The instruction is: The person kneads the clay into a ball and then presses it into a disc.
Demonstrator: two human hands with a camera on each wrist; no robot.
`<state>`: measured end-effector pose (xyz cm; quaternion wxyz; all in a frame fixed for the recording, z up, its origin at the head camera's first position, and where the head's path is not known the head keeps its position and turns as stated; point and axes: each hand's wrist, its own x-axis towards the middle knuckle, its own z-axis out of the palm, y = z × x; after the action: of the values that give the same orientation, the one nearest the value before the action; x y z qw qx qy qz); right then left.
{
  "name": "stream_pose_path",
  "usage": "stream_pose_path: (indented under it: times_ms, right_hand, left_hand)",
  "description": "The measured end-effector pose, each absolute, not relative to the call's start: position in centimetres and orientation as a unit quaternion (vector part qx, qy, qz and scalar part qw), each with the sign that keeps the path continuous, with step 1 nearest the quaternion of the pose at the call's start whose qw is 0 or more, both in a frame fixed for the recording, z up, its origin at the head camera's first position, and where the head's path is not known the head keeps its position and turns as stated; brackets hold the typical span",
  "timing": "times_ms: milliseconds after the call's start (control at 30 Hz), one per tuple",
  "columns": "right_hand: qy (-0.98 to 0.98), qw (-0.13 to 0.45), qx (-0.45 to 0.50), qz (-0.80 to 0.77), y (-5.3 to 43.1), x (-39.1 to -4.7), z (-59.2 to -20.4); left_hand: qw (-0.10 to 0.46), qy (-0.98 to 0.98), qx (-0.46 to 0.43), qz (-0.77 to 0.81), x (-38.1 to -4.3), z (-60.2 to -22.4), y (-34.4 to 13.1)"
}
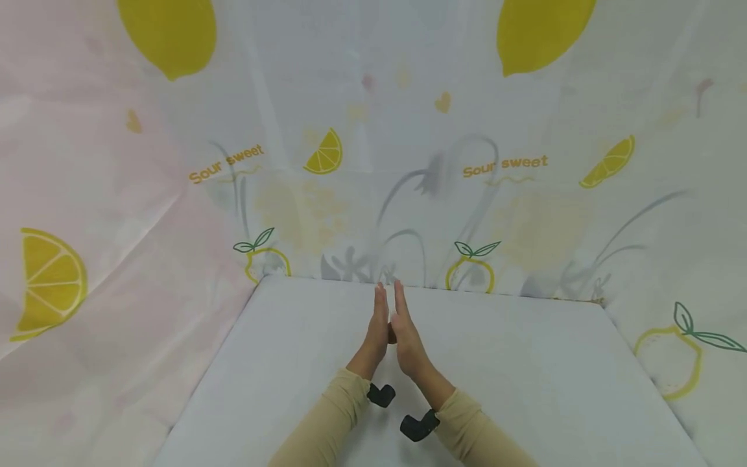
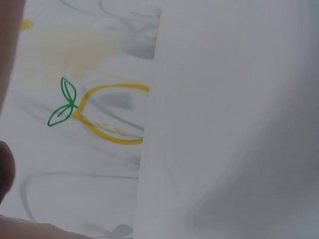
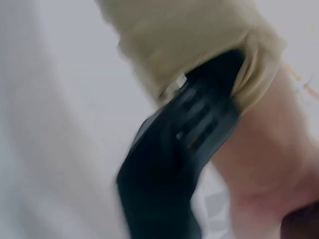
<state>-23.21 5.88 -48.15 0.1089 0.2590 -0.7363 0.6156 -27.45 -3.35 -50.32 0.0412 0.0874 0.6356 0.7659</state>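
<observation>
Both hands are raised with palms facing each other and fingers straight, pointing away over the white table [image 1: 513, 363]. Between the heels of the left hand [image 1: 376, 329] and the right hand [image 1: 410, 338] sits a small brown rounded object [image 1: 391, 333], its sides hidden by the palms. Part of this brown object [image 2: 6, 169] shows at the left wrist view's left edge, close by the skin of the hand. A dark brown patch of the object [image 3: 302, 222] appears at the lower right corner of the right wrist view, against the palm. Its exact kind I cannot tell.
Black wrist-camera mounts [image 1: 382, 395] jut inward below both wrists, one under each beige sleeve [image 1: 327, 415]. A lemon-printed cloth [image 1: 373, 130] hangs behind the table and along its sides, meeting its back edge.
</observation>
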Motion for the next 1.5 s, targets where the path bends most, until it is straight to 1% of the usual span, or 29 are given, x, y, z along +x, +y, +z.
stream_pose_path:
  times_ms: [133,267,433,633,800,967,1100,1233,1333,1500]
  right_hand:
    - [-0.726,0.122,0.282,0.615,5.4,-23.3,-47.2]
    - [-0.725,0.142,0.272,0.616,5.5,-24.3,-46.6]
    - [-0.739,0.166,0.254,0.601,5.8,-25.5,-46.4]
    - [-0.753,0.162,0.213,0.602,6.7,-26.8,-47.0]
    - [-0.750,0.128,0.172,0.626,7.7,-27.6,-48.2]
    - [-0.754,0.082,0.144,0.636,7.8,-27.0,-49.7]
    - [-0.736,0.056,0.160,0.655,6.8,-25.7,-50.0]
    - [-0.717,0.041,0.207,0.665,5.4,-24.1,-49.6]
    - [-0.712,0.062,0.224,0.663,4.7,-23.4,-49.2]
    - [-0.734,0.119,0.205,0.636,4.7,-23.5,-48.7]
  left_hand:
    - [0.074,0.605,0.110,0.785,-27.2,-50.3,-3.5]
    - [0.091,0.588,0.159,0.787,-27.0,-49.9,-3.3]
    - [0.100,0.579,0.193,0.786,-26.6,-49.5,-3.3]
    - [0.100,0.574,0.209,0.785,-26.0,-49.5,-3.3]
    - [0.069,0.584,0.238,0.773,-25.8,-49.2,-3.5]
    - [0.008,0.610,0.253,0.751,-26.3,-48.7,-3.9]
    - [-0.019,0.631,0.230,0.740,-27.1,-48.6,-4.1]
    - [-0.016,0.631,0.184,0.753,-27.4,-49.1,-4.2]
    - [0.000,0.628,0.167,0.760,-27.3,-49.2,-4.1]
    - [0.045,0.637,0.172,0.750,-26.6,-49.4,-4.1]
